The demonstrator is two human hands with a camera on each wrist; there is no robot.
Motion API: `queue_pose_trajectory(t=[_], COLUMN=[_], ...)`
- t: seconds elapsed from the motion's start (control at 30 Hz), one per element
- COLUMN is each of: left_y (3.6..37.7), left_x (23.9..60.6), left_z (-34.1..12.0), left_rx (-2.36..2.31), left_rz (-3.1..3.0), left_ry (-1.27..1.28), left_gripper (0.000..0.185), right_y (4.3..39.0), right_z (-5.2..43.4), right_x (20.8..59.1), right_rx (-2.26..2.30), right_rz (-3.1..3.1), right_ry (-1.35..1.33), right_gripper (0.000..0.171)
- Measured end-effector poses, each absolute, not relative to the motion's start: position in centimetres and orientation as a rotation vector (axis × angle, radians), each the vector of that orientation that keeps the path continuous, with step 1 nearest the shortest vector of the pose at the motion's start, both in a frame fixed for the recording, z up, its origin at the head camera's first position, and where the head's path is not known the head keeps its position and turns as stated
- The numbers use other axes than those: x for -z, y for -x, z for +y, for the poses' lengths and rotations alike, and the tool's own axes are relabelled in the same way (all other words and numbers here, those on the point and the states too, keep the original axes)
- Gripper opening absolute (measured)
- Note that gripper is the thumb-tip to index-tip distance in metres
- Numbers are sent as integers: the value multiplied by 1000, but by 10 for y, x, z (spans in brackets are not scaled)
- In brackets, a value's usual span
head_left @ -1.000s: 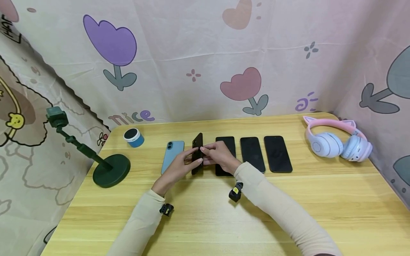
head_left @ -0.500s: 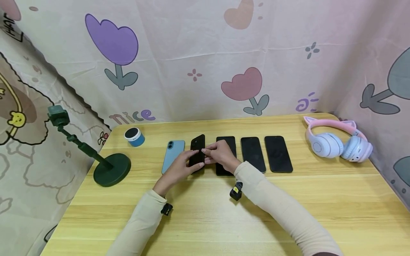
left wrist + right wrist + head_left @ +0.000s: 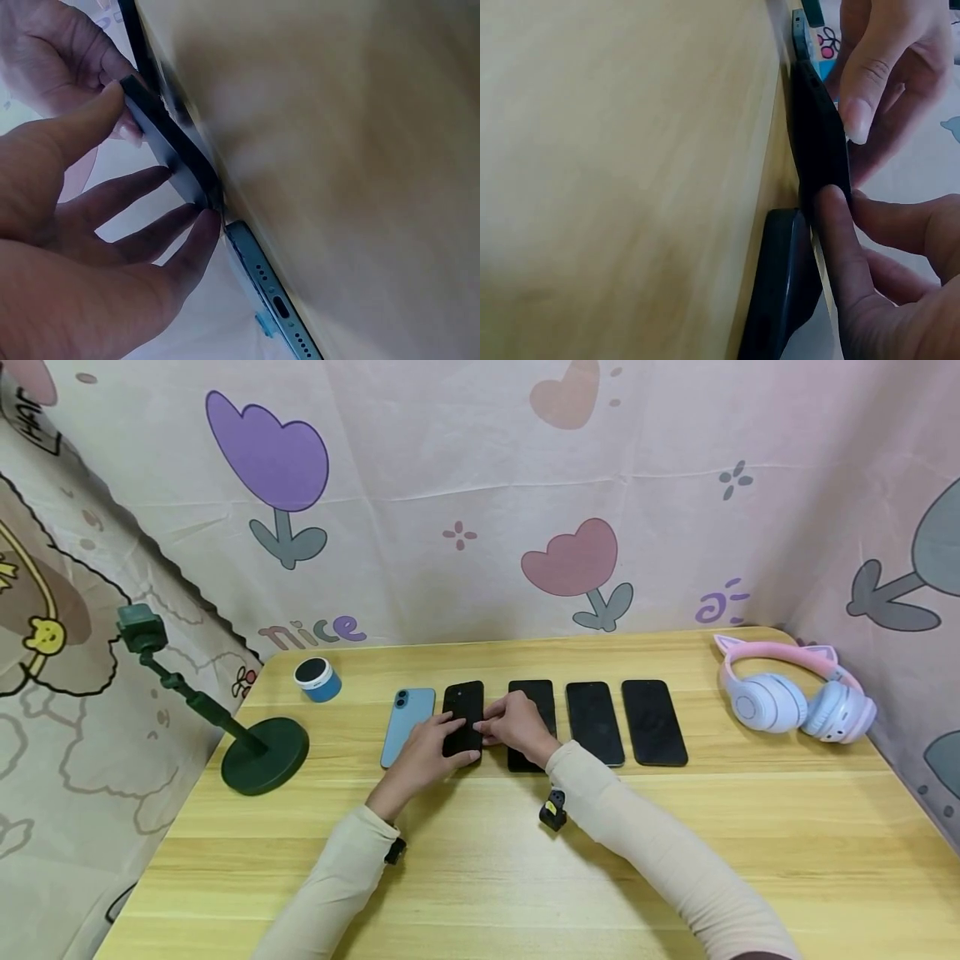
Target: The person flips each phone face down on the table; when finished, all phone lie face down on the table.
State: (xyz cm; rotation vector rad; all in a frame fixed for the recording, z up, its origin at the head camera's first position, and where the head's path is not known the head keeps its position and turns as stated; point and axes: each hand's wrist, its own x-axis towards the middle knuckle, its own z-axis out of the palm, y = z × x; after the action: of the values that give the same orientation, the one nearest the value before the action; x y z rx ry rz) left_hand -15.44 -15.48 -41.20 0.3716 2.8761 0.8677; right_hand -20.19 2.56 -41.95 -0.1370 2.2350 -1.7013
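Five phones lie in a row on the wooden table point(image 3: 480, 868). Both hands hold the second one, a black phone point(image 3: 462, 717), back side up, almost flat beside a light blue phone point(image 3: 407, 720). My left hand point(image 3: 438, 742) pinches its left edge between thumb and fingers. At the right edge my right hand point(image 3: 501, 727) pinches it. The left wrist view shows the black phone point(image 3: 169, 142) still tilted off the table above the blue phone point(image 3: 270, 300). In the right wrist view a thumb presses the black phone point(image 3: 821, 142), next to a flat black phone point(image 3: 780, 292).
Three black phones lie screen up to the right: one point(image 3: 534, 693) partly under my right hand, then two more point(image 3: 594, 723) point(image 3: 653, 722). Pink and blue cat-ear headphones point(image 3: 795, 697) sit far right. A small blue speaker point(image 3: 317, 680) and a green stand point(image 3: 264, 756) are at the left.
The black phone stood on its long edge a second ago. Both hands have tipped it over to the left and lowered it until it is nearly flat.
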Motion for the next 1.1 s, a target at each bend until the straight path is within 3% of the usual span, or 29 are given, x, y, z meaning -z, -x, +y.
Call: queue_pose_trajectory(t=[0.37, 0.6, 1.1], left_y=[153, 154, 156], left_x=[411, 411, 408], left_z=[-150, -149, -145], left_rx=[-810, -803, -788], left_rz=[2883, 2888, 2917], left_ry=[-312, -305, -290], left_gripper=[63, 64, 56], right_y=[200, 202, 198], right_z=[26, 25, 39], right_x=[418, 415, 402], right_rx=[1609, 1482, 1257], right_rz=[2329, 2428, 2617], right_ry=[255, 268, 506], right_gripper=[22, 30, 25])
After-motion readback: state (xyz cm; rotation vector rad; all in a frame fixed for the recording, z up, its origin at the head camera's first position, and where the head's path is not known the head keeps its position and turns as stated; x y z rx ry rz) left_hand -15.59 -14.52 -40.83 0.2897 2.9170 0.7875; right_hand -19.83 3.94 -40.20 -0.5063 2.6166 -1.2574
